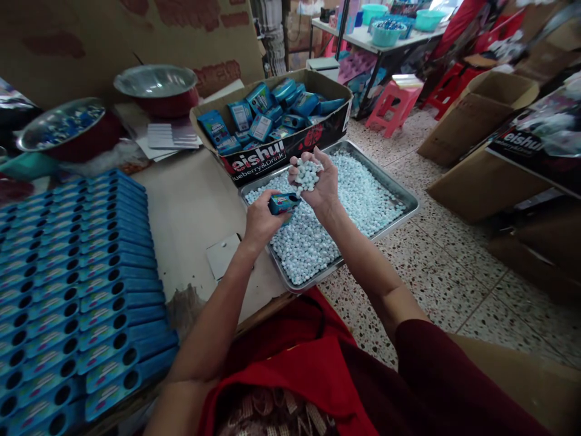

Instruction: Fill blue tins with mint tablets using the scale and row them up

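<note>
Overhead, the head view shows the left hand closed around a small blue box while the right hand cups a heap of pale blue candies, both above a metal tray of the same candies jutting over the counter edge. Rows of blue boxes cover the counter's left side, with a cardboard carton behind the tray; beyond lie speckled terrazzo floor, pink stools and brown cartons.
</note>
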### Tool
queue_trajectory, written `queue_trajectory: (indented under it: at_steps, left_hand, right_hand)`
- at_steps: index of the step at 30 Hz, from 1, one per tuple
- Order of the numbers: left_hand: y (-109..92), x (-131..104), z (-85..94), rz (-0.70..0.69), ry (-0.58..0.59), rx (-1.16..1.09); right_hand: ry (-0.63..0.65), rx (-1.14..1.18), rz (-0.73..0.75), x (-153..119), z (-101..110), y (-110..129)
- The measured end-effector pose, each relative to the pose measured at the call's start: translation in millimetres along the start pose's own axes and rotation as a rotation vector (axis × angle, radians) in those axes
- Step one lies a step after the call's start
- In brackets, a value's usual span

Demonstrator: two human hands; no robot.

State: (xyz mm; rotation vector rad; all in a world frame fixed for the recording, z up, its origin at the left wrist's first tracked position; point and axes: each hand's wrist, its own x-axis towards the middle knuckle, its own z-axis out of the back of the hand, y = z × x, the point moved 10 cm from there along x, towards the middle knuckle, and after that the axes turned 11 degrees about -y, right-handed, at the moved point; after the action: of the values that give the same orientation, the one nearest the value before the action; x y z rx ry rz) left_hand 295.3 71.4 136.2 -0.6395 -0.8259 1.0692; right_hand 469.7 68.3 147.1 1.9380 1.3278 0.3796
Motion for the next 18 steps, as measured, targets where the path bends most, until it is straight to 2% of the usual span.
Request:
queue_trajectory:
  at_steps: [4,9,14,18]
  left_hand:
    - [-0.9,2.0,-1.1,0.001,-0.009,-0.004]
    - [0.8,4.6,-2.4,-0.007,-0.029,0.006]
    - [4.1,6.2,-4.5,-0.012,-0.061,-0.057]
    - [4.6,7.3,-6.7,-0.029,-0.082,-0.083]
  right_hand:
    - [0.022,0.043,-0.02,-0.6,-5.4,2.9]
    - [0.066,0.092,0.024,-1.4,-12.7,10.6]
    - [0.045,0.071,0.034,-3.5,-16.0,13.6]
    - [-0.016,-0.027,0.07,2.3,-10.1,10.4]
